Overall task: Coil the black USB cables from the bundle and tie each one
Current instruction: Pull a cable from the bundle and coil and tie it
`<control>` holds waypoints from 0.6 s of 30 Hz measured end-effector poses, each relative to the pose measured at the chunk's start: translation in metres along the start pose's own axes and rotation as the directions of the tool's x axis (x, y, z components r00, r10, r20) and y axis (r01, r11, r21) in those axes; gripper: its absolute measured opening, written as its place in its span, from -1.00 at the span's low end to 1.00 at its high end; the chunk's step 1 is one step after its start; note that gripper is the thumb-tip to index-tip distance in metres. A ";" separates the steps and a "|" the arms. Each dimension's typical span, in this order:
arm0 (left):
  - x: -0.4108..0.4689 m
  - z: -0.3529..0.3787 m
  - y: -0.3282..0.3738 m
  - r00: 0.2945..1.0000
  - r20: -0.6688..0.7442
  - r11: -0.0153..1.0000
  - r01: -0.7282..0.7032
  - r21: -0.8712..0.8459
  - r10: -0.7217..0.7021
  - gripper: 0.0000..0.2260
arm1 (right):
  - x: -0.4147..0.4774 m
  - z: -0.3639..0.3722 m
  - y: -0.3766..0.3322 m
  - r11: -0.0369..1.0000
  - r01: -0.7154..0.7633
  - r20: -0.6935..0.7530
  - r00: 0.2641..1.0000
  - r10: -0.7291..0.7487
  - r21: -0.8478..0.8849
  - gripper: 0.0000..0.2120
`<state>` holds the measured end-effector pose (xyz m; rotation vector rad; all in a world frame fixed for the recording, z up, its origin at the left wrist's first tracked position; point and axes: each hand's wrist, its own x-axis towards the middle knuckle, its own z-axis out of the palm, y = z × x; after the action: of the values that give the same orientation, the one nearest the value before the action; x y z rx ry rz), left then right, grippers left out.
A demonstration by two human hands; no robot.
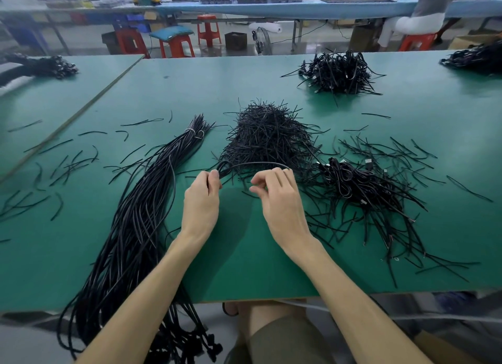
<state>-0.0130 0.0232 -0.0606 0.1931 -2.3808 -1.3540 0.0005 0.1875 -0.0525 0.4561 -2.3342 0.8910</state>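
head view, 1 frame. left hand [201, 198]: fingers and thumb clenched round a black usb cable [255, 164], with a small loop of it standing out just beyond the fingertips. right hand [277, 198]: fingers curled, thumb and forefinger tips together; the cable arcs across from the left fingers and ends at the far side of the right fingers, grasped there, though the exact contact is hidden by the knuckles. both hands hover above the green table [244, 255].

bundle [135, 228] of long black cables: lies to the outer side of the left fingers, running from beyond them back past the wrist and over the near table edge; a pale tie [193, 132] binds its far end. heap of short black ties [266, 135]: directly beyond the fingertips of both hands, behind the held arc. pile of coiled cables [361, 184]: just to the outer side of the right fingers, amid loose ties. second pile [338, 71]: well beyond the fingers, far across the table. stray ties [68, 165]: scattered well to the left of the left fingers.
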 end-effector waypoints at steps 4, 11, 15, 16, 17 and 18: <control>-0.002 0.001 0.003 0.999 -0.010 0.999 -0.036 -0.006 0.036 -0.62 | -0.001 0.001 0.003 0.998 -0.038 0.069 0.997 0.041 -0.047 -0.94; -0.002 0.001 0.003 1.000 0.001 0.999 -0.029 -0.017 0.029 -0.63 | 0.001 0.005 0.013 0.962 -0.242 0.162 0.952 0.261 -0.129 -0.87; -0.001 0.001 0.003 0.999 0.020 0.999 -0.034 -0.019 0.035 -0.64 | 0.002 0.004 0.014 0.970 -0.226 0.143 0.961 0.237 -0.087 -0.86; -0.001 0.001 0.003 0.999 0.025 0.999 -0.035 -0.015 0.036 -0.63 | 0.002 0.004 0.012 0.974 -0.193 0.151 0.966 0.210 -0.118 -0.86; -0.001 0.002 0.003 0.999 0.029 0.999 -0.036 -0.009 0.036 -0.63 | 0.001 0.004 0.012 0.973 -0.162 0.169 0.967 0.190 -0.167 -0.86; -0.002 0.002 0.003 0.999 0.031 0.999 -0.037 -0.003 0.037 -0.63 | 0.000 0.005 0.012 0.966 -0.145 0.184 0.965 0.186 -0.213 -0.85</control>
<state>-0.0120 0.0263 -0.0594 0.1276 -2.3961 -1.3522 -0.0075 0.1922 -0.0610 0.2811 -2.6493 0.7036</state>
